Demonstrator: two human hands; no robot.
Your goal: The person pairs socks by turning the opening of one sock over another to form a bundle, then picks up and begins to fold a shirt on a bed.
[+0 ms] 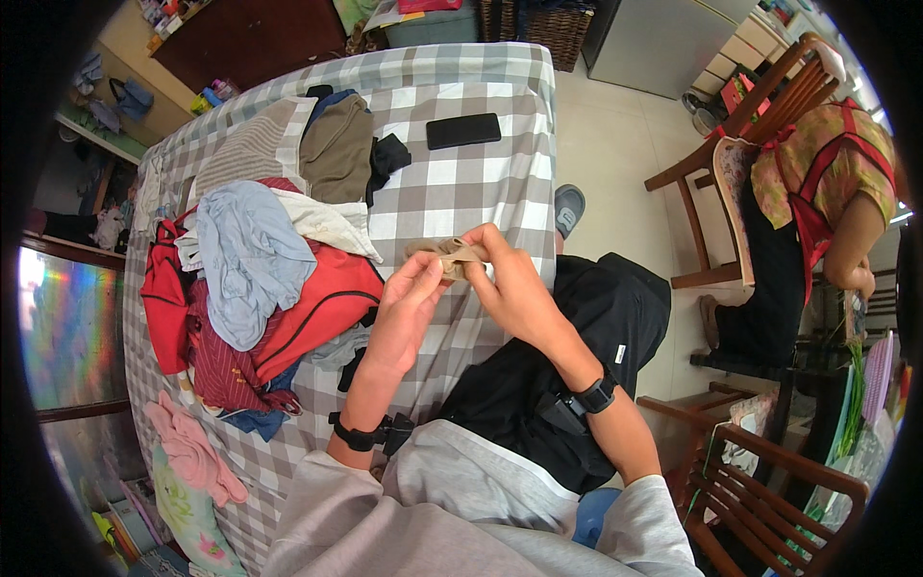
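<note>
Both hands pinch a small beige cloth item, bunched up, above the checked bed cover. My left hand grips its left edge between thumb and fingers. On the other side, my right hand has its thumb and forefinger on the cloth's right edge. What kind of garment it is cannot be told. Left of my hands lies a heap with a light blue garment on top, a red garment with a black zip, and a dark red striped garment.
A striped garment, brown garment and small black cloth lie farther up the bed. A black phone is beside them. Pink cloth lies lower left. At right, a person sits on a wooden chair.
</note>
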